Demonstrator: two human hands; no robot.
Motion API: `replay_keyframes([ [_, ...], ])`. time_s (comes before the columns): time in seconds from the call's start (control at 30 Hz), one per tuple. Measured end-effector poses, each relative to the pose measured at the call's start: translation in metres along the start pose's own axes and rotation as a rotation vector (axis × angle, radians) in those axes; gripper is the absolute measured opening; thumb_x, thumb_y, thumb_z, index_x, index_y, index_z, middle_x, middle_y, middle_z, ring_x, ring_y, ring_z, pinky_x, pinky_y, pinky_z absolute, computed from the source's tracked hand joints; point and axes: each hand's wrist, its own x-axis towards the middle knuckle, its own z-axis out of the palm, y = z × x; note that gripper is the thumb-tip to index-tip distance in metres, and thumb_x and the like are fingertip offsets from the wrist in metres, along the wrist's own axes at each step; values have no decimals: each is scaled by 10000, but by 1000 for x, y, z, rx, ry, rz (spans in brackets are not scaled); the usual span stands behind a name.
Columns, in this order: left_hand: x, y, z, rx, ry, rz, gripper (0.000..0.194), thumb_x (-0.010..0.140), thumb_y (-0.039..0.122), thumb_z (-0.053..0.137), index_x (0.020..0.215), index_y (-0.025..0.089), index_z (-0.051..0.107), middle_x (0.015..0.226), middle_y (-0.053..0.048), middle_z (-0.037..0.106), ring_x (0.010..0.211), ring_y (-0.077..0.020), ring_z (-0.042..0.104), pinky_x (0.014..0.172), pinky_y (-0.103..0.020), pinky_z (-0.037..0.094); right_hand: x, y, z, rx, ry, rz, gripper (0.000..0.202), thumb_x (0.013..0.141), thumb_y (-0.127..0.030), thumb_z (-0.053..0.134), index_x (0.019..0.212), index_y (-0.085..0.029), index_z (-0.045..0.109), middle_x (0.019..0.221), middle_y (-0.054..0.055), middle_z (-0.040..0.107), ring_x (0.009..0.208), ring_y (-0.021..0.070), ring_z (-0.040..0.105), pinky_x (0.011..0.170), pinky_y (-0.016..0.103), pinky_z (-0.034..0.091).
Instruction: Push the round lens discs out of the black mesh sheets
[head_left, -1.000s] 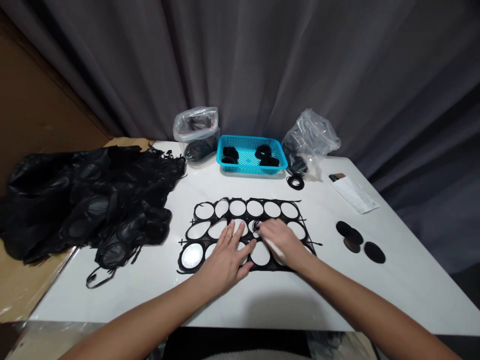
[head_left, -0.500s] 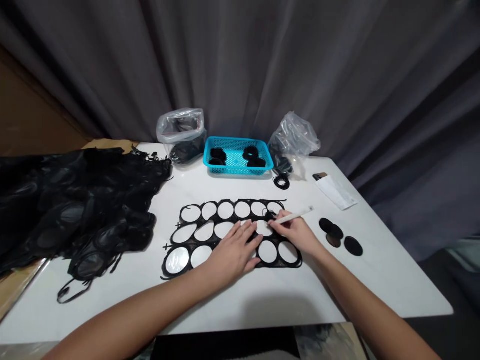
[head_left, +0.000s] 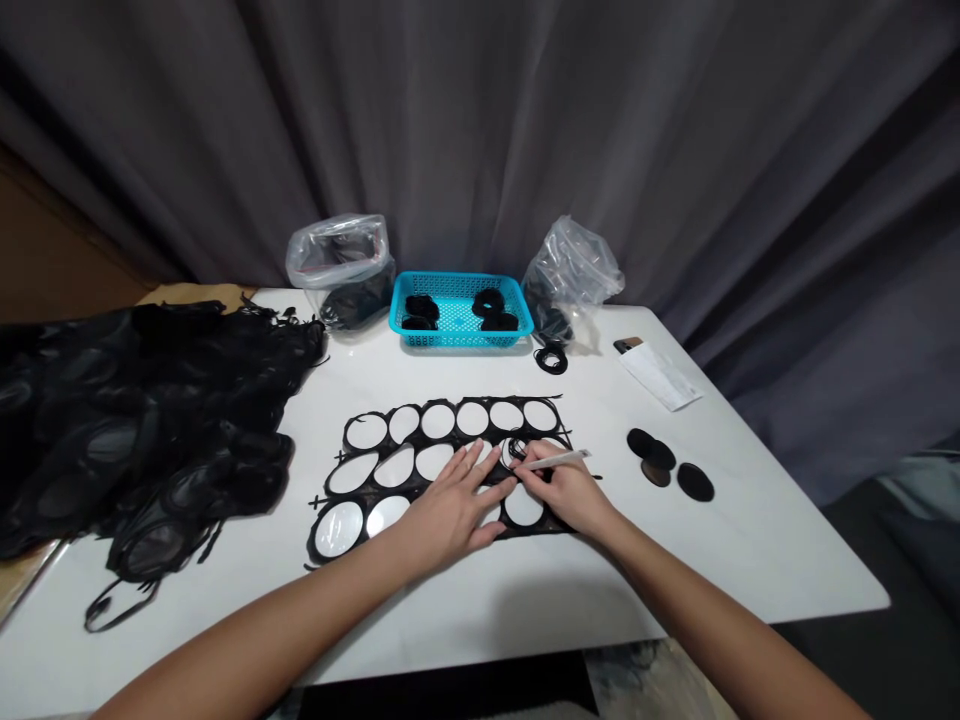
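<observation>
One flat black sheet (head_left: 418,441), round-holed.

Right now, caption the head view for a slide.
Left hand spread on a black ring-patterned sheet, right hand holding a slim white pen-shaped tool, blue perforated plastic basket behind.

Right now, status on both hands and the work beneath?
Left hand spread on black ring-patterned sheet. Right hand gripping slim white tool, near thin black strands. Left hand hiding part of the sheet.
</observation>
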Motion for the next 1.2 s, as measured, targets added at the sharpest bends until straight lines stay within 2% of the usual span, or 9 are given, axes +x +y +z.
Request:
replay_keyframes([
  [0.17,0,-1,2,3,-15,0,645,904,411,637,1486,237,420,1579,-157,271,1474,-388,190,1155,-558,273,-3,-1,2,-45,13,-66,211,937,-265,525,747,-177,499,832,24,608,816,167,540,748,299,396],
  [0.43,0,-1,5,-22,-4,-10,666,888,408,660,1486,251,414,1583,-148,266,1472,-393,193,1154,-567,269,-5,6,5,7,42,2,237,939,-307,556,752,-174,494,801,19,565,806,163,545,754,300,411],
  [0.6,0,1,4,-11,-16,-24,690,891,418,658,1506,260,388,1601,-170,197,1473,-408,167,1155,-565,270,-12,2,5,-128,45,-181,200,965,-227,509,777,-176,465,814,37,570,816,171,530,742,301,418],
  [0.7,-1,2,3,-7,-23,-46,678,892,411,658,1501,279,390,1612,-194,112,1471,-436,124,1145,-576,272,-16,5,8,-282,-4,-397,52,960,-164,464,940,-165,512,1004,108,607,988,224,534,853,353,438],
  [0.8,0,3,2,-3,-25,-53,636,892,396,659,1471,273,427,1608,-215,79,1461,-464,116,1134,-596,267,-5,13,4,-467,-33,-514,149,932,-138,458,1062,-141,530,1171,158,595,1114,272,502,940,410,408],
  [0.87,0,3,2,7,-11,-55,593,900,389,650,1447,271,453,1611,-212,47,1461,-467,115,1133,-603,258,15,21,-9,-534,41,-457,135,929,-145,436,1002,-147,549,1092,147,621,1029,268,525,880,407,413],
  [0.97,-2,2,1,17,5,-59,555,920,394,625,1440,290,461,1615,-200,12,1464,-462,121,1131,-602,261,45,32,-43,-531,339,-225,144,929,-203,435,817,-161,515,859,112,604,822,233,517,757,373,404],
  [1.07,-4,2,-2,22,-7,-68,577,909,396,645,1446,302,456,1607,-211,40,1457,-475,135,1108,-615,289,57,40,-79,-298,579,60,213,893,-264,541,716,-173,466,700,36,538,669,171,476,653,316,375],
  [1.2,9,3,-10,32,11,-73,517,884,430,674,1351,242,556,1584,-217,166,1450,-477,168,1081,-622,328,40,44,-100,242,621,301,256,803,-240,688,675,-162,481,659,25,572,636,139,541,517,229,386],
])
